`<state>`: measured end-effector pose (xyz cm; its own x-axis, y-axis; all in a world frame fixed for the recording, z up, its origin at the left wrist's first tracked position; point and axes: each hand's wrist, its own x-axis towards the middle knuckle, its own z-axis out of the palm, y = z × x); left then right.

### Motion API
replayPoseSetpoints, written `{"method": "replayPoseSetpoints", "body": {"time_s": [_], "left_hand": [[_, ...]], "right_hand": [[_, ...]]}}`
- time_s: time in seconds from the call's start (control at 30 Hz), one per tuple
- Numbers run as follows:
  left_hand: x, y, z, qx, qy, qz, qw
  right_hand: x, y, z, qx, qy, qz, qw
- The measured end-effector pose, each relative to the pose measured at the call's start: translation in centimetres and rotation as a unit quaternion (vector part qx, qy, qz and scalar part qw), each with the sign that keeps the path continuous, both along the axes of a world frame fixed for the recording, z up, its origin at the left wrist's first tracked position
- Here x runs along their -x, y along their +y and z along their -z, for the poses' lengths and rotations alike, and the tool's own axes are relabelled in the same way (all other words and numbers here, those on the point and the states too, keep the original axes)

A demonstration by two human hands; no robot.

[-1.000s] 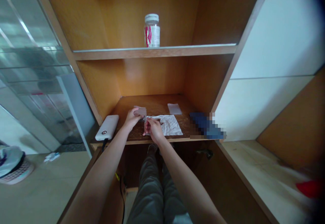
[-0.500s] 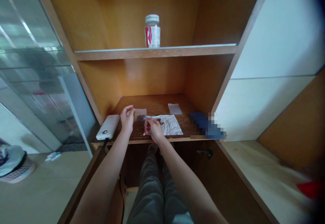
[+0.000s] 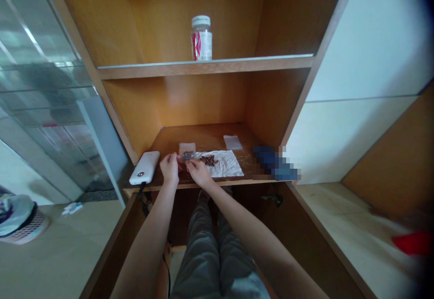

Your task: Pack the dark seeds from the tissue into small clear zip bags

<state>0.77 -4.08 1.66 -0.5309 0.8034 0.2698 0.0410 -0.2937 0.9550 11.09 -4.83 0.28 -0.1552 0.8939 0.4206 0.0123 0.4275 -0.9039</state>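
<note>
My left hand point(image 3: 170, 168) and my right hand point(image 3: 197, 171) meet near the front edge of the lower wooden shelf point(image 3: 169, 138). Both pinch a small clear bag point(image 3: 186, 151) that holds dark bits. Just right of it lies a white paper tissue point(image 3: 224, 164) with a small pile of dark reddish pieces point(image 3: 208, 159) on it. My fingers are closed on the bag's lower edge.
A white power bank point(image 3: 144, 168) with a cable lies left of my left hand. Another small clear bag point(image 3: 233, 142) lies further back. A dark blue object point(image 3: 271, 163) sits at the right. A jar with a white lid point(image 3: 201, 39) stands on the upper shelf.
My left hand has come back from the bag's top toward the shelf edge and joined my right hand. The dark pieces on the tissue are now uncovered.
</note>
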Motion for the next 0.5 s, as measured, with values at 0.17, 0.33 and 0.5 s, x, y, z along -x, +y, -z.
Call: {"method": "replayPoseSetpoints", "body": {"time_s": [0.17, 0.33, 0.5], "left_hand": [[0.1, -0.1, 0.0, -0.002, 0.022, -0.013, 1.0], [0.6, 0.3, 0.4, -0.021, 0.06, -0.013, 0.998], [0.6, 0.3, 0.5, -0.02, 0.071, -0.013, 0.997]], "right_hand": [[0.5, -0.5, -0.3, -0.044, -0.063, 0.022, 0.997], [1.0, -0.6, -0.2, -0.069, -0.083, -0.013, 0.994], [-0.3, -0.4, -1.4, -0.065, -0.114, -0.165, 0.978]]}}
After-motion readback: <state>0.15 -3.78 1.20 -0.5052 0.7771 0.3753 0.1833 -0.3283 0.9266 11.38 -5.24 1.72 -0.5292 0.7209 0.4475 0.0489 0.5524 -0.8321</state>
